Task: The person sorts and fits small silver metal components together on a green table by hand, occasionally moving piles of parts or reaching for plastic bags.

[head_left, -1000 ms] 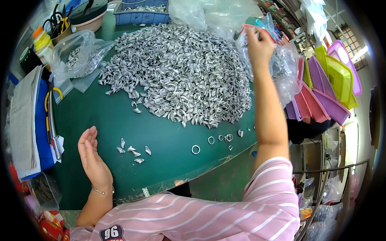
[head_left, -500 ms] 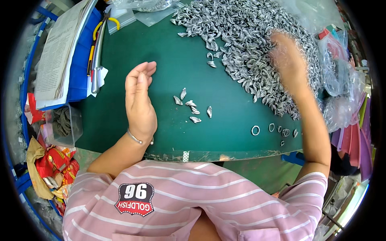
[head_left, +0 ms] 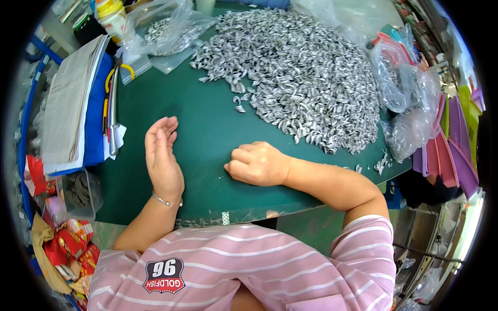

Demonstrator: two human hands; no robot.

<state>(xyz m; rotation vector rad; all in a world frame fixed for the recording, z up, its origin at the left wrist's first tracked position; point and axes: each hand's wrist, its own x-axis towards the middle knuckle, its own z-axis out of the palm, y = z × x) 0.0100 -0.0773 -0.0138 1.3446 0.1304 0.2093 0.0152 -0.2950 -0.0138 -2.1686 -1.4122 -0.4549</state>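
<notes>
My left hand (head_left: 164, 156) rests on its edge on the green tabletop (head_left: 197, 129), fingers stretched out and nothing in them. A metal bangle (head_left: 161, 199) circles that wrist. My right hand (head_left: 259, 164) is closed in a fist low over the table, to the right of my left hand. Whatever it holds is hidden inside the fingers. Beyond it spreads a large heap of small silver twisted metal pieces (head_left: 316, 78). A couple of loose pieces (head_left: 239, 108) lie just off the heap's left edge.
Yellow-handled pliers (head_left: 124, 69) and other tools lie beside a blue bin (head_left: 96, 119) with papers at left. A clear tub (head_left: 94, 194) stands below. Plastic bags (head_left: 415, 98) crowd the right edge, and another bag of metal pieces (head_left: 168, 31) lies at the back.
My right hand has come from the heap to the near middle of the table and closed. The loose pieces seen there before no longer show. The view has shifted, bringing more of the back into sight.
</notes>
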